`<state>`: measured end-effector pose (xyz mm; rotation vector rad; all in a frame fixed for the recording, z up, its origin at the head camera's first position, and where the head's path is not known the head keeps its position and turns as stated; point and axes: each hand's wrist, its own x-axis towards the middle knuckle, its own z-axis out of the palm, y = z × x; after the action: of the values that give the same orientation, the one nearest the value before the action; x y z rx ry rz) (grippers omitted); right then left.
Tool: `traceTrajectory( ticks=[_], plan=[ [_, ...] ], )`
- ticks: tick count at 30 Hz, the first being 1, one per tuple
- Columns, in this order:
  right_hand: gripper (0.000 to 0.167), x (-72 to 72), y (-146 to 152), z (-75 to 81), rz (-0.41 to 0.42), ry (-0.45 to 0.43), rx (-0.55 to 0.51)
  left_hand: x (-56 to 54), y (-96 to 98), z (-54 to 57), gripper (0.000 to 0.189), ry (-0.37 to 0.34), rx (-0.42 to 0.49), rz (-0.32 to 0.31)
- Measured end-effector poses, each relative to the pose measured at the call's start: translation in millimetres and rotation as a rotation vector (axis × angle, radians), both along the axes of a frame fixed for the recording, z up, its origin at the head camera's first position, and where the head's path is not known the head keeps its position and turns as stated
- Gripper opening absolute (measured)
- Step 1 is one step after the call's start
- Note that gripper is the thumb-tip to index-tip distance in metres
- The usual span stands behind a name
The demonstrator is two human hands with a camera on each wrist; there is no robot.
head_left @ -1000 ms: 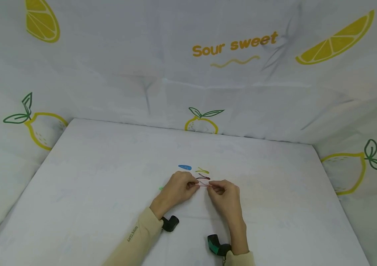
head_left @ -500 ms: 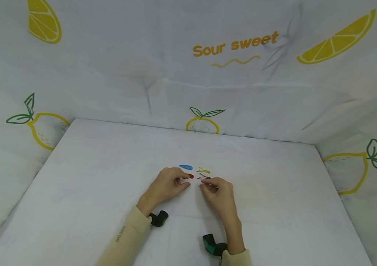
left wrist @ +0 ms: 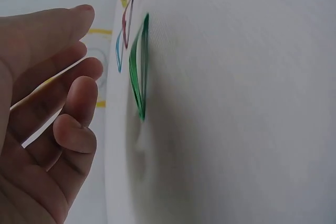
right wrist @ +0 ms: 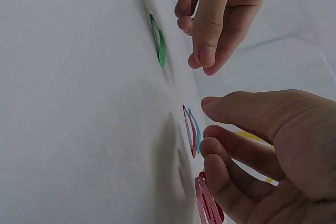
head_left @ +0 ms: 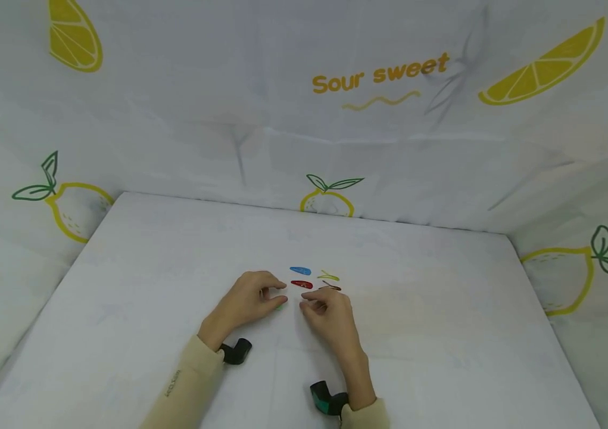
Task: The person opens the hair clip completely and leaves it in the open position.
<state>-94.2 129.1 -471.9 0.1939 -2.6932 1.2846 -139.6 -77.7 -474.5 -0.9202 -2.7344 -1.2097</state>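
Observation:
In the head view my left hand (head_left: 243, 302) hovers with its fingers apart, nearest to a green snap hair clip (left wrist: 138, 66) that it partly covers there. Nothing is between its thumb and fingers. My right hand (head_left: 334, 320) faces it from the right, fingers loosely bent, and holds nothing. In the right wrist view a pink hair clip (right wrist: 207, 203) lies on the table beside those fingers; the hand hides it from the head view. Just beyond the hands are a red hair clip (head_left: 302, 285) and a dark red hair clip (head_left: 332, 287), the latter spread apart.
Behind the red clip lies a blue hair clip (head_left: 301, 271), with a yellow hair clip (head_left: 329, 276), spread apart, to its right. All rest on a white tabletop (head_left: 443, 333). A white curtain (head_left: 218, 95) with printed lemons stands behind and at the sides.
My left hand lets go of the pink hair clip and draws back to the left, over the green one, uncovering the red clip. The right hand moves left, off the pink clip.

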Motion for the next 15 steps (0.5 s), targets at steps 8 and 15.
traceTrajectory(
  ticks=[8,15],
  plan=[
    [0.015,-0.8,-18,-2.5,0.068,-0.027,0.009,4.7,-21.3,-3.3,0.023,-0.018,-0.065,0.003],
    [0.018,-1.8,-28,-6.9,0.123,-0.048,0.030,9.0,-28.8,-5.9,0.023,-0.077,-0.122,0.007]
  ],
)
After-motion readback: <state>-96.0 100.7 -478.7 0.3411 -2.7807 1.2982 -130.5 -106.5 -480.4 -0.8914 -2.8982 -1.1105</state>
